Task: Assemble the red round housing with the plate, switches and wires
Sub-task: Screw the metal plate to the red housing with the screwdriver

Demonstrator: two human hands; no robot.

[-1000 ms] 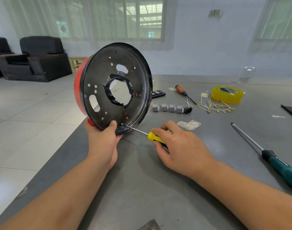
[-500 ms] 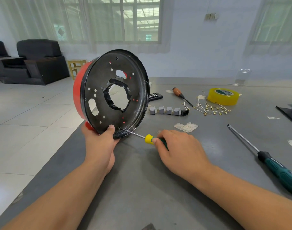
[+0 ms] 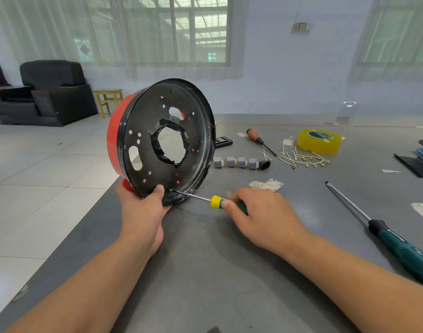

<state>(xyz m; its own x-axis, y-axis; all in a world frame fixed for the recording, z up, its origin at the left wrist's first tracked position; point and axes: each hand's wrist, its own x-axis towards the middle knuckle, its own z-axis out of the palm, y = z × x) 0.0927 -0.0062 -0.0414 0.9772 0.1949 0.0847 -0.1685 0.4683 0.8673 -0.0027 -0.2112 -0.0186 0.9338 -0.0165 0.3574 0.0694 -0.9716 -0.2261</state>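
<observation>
The red round housing point(image 3: 114, 145) is stood on its edge at the near left part of the grey table point(image 3: 229, 272), with the black plate point(image 3: 157, 169) facing the camera. The plate is full of small holes, and a big hole is seen in its middle. The housing is held at the bottom by the left hand point(image 3: 143, 212), with the thumb pressed on the low rim of the plate and the fingers wrapped behind. A small screwdriver point(image 3: 205, 199) with a yellow and green handle is gripped by the right hand point(image 3: 261, 217). Its thin metal tip is touching the plate near the bottom, just beside the left thumb. A row of small grey switches point(image 3: 239, 162) is laid on the table to the right of the housing, with one black part at the end of the row. A bunch of white wires point(image 3: 304, 158) with gold ends is spread out further right. A roll of yellow tape point(image 3: 320, 141) is set behind the wires. A brown-handled screwdriver point(image 3: 256, 138) is laid near the tape. A long screwdriver with a dark green handle point(image 3: 398, 246) is left on the near right side. Black armchairs point(image 3: 49, 90) and a small wooden stool point(image 3: 108, 99) are seen on the floor far to the left.
</observation>
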